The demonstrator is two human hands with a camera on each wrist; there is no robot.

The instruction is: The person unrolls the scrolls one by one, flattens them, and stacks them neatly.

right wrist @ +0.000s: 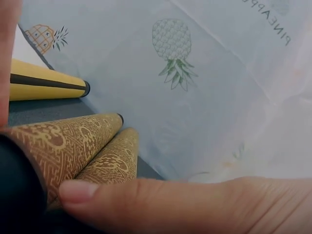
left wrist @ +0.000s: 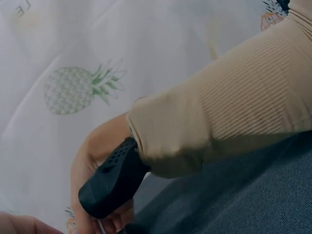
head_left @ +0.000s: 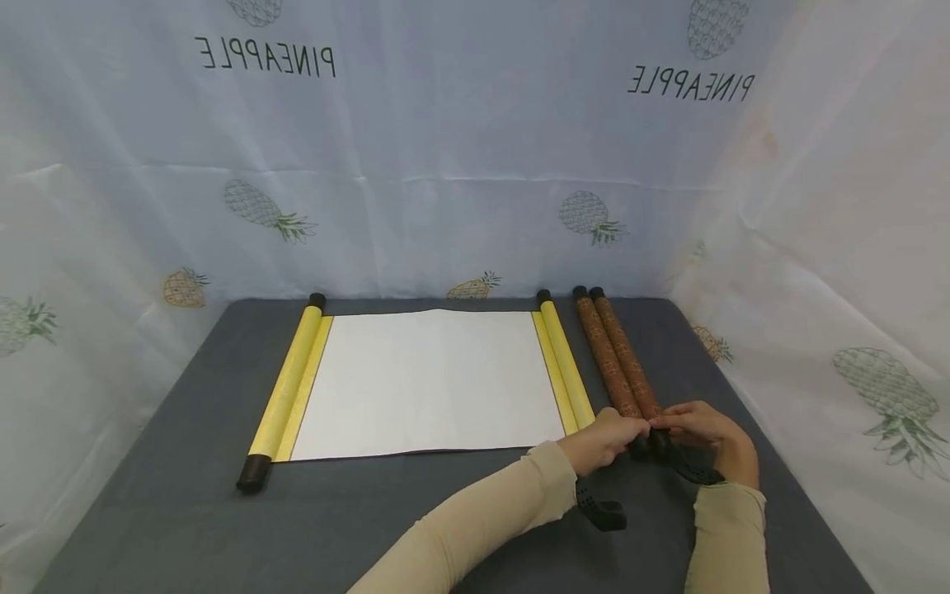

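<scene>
A brown patterned scroll (head_left: 610,356) with black end knobs lies lengthwise on the right of the table, its two rollers side by side. At its near end, my left hand (head_left: 607,437) grips the left roller with curled fingers. My right hand (head_left: 705,427) holds the near end of the right roller, and its thumb (right wrist: 141,200) lies along the brown patterned surface in the right wrist view. Both hands' fingertips nearly meet between the rollers. The left wrist view mostly shows the right hand (left wrist: 92,151) and sleeve; the scroll is hidden there.
Left of the brown scroll, a yellow-edged scroll (head_left: 438,384) lies spread with its white sheet upward and black knobs on its rollers. The dark grey table (head_left: 297,536) meets pineapple-print curtains (head_left: 460,231) behind and at both sides.
</scene>
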